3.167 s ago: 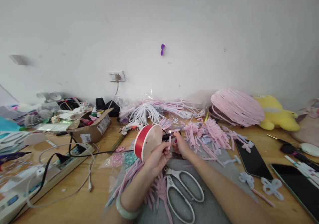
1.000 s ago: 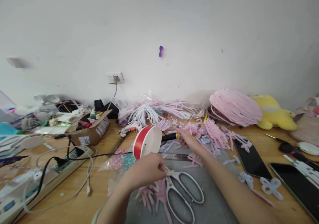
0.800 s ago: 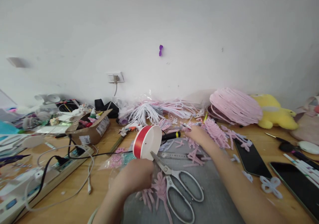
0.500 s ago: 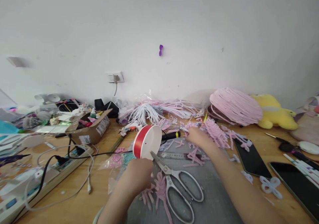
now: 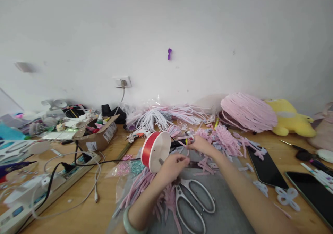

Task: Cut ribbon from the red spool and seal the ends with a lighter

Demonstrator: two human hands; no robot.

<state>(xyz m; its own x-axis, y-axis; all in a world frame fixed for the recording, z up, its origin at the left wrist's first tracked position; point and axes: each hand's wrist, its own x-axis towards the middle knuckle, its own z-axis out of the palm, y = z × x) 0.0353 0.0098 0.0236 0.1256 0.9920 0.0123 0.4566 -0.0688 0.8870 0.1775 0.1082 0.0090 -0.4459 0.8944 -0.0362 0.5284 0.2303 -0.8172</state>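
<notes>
My left hand [image 5: 173, 168] is over the grey mat [image 5: 221, 199], its fingers curled together near the right hand. What sits between its fingertips is hidden. My right hand [image 5: 201, 146] pinches a short pink pipe cleaner piece [image 5: 186, 142] just above the mat's far part. Beside the left hand, a spool of red ribbon [image 5: 150, 150] stands on edge. Silver scissors [image 5: 196, 199] lie under the left hand, which covers part of their blades. Pink pipe cleaner bundles [image 5: 170, 201] lie below the left wrist, and a pink crossed piece [image 5: 206, 164] lies near the right forearm.
White pipe cleaners [image 5: 156, 118] and a large pink coil [image 5: 248, 112] line the back. A cardboard box [image 5: 97, 137] and a power strip [image 5: 54, 192] with cables occupy the left. Two phones [image 5: 266, 168] and a yellow plush toy [image 5: 290, 118] are at right.
My left hand has moved right and away from me, from beside the spool to near my right hand. My right hand has drawn slightly back, a pink piece now showing at its fingertips.
</notes>
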